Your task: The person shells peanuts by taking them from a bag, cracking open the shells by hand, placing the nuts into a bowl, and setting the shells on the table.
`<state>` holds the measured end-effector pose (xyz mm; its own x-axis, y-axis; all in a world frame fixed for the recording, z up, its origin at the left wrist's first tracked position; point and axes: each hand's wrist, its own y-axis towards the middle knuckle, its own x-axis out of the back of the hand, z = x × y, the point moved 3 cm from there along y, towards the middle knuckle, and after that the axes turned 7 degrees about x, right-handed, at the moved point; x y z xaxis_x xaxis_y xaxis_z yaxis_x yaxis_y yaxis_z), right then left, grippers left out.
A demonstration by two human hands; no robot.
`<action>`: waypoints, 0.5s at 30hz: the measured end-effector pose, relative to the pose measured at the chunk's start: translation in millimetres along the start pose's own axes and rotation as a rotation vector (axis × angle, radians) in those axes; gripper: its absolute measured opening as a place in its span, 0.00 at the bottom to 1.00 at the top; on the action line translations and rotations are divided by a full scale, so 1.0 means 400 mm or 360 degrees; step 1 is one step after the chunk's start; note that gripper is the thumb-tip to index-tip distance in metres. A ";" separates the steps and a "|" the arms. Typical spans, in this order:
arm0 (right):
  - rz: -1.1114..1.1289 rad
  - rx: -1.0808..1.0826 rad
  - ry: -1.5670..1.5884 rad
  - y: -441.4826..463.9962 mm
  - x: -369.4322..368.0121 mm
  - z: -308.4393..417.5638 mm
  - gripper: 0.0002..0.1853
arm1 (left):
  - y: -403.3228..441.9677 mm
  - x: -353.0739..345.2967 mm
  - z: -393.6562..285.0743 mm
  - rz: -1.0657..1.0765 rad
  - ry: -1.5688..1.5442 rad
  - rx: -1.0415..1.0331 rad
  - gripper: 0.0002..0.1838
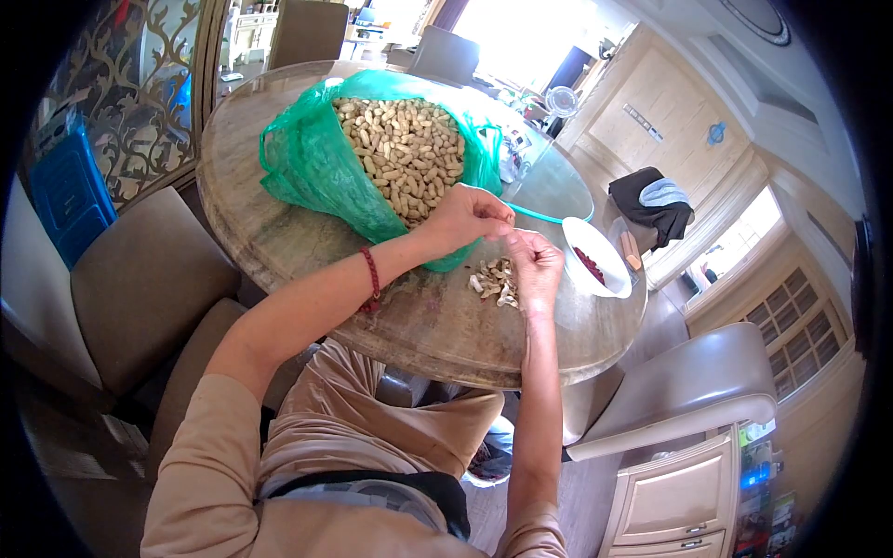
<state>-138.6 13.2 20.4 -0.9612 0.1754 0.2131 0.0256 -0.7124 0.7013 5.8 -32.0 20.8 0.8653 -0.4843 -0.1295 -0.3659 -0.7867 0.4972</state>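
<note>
My left hand [468, 217] and my right hand [537, 267] meet fingertip to fingertip over the table, both closed in a pinch. Between them is a small peanut, mostly hidden by the fingers; whether it is in its shell I cannot tell. Just beyond my left hand, a green plastic bag [312, 153] lies open, full of unshelled peanuts [402, 153]. Below the hands, broken peanut shells [494, 282] form a small pile on the tabletop. To the right of my right hand stands a white bowl [609, 275] with dark red peanut kernels [589, 266] in it.
The round stone-look table [419, 337] has its near edge close to my lap. Chairs stand at the left [153, 270] and right [684, 391]. Past the bowl lies an orange-brown object [632, 249]. A small fan [561, 101] is at the back.
</note>
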 end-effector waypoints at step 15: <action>-0.0057 0.0035 -0.0322 -0.001 -0.003 0.009 0.07 | -0.021 -0.018 -0.032 -0.0175 0.0814 -0.0212 0.05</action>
<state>-136.5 15.6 22.3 -0.8868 0.3349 0.3184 0.0002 -0.6887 0.7250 7.1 -16.9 28.3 0.9646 -0.1273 0.2309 -0.2458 -0.7510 0.6129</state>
